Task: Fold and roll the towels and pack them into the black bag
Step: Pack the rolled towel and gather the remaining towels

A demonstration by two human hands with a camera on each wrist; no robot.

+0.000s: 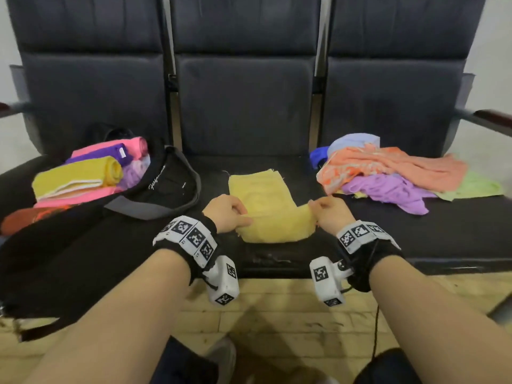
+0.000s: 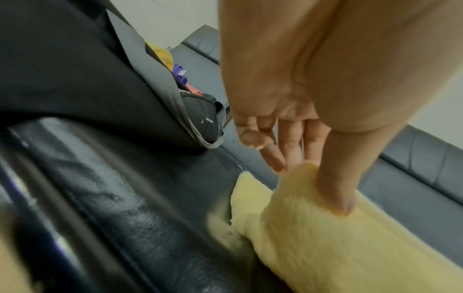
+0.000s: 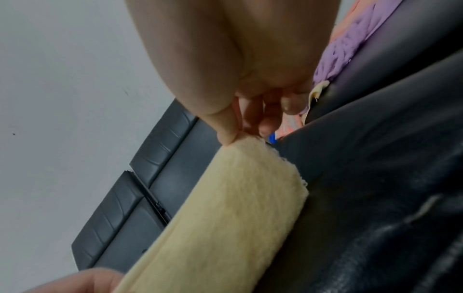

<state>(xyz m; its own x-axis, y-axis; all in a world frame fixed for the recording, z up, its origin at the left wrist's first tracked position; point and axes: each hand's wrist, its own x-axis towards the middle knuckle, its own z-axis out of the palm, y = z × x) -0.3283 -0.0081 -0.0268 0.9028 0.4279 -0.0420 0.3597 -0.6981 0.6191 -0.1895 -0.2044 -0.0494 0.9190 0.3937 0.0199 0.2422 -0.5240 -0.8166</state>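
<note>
I've got the pale yellow towel on the middle seat of the bench, folded into a long strip running away from me, and I'm at its near end. My left hand pinches the left side of that near edge, thumb on top and fingers beneath, as the left wrist view shows. My right hand pinches the right corner between thumb and fingertips, with the near end lifted off the seat and turned up toward the rest of the strip.

So this looks to me like the start of the roll: fold done, first turn going over. The black bag sits open on the seat to my left, with rolled towels in yellow, purple and pink already tucked inside. The unfolded pile, orange, lilac, light green, blue, waits on the right-hand seat, so there's a fair bit to go.

Next, as I judge it, both hands need to bring the lifted edge down on the strip evenly and keep it tight, rolling away from me. If one side runs ahead, the roll will cone and won't sit neatly in the bag.
</note>
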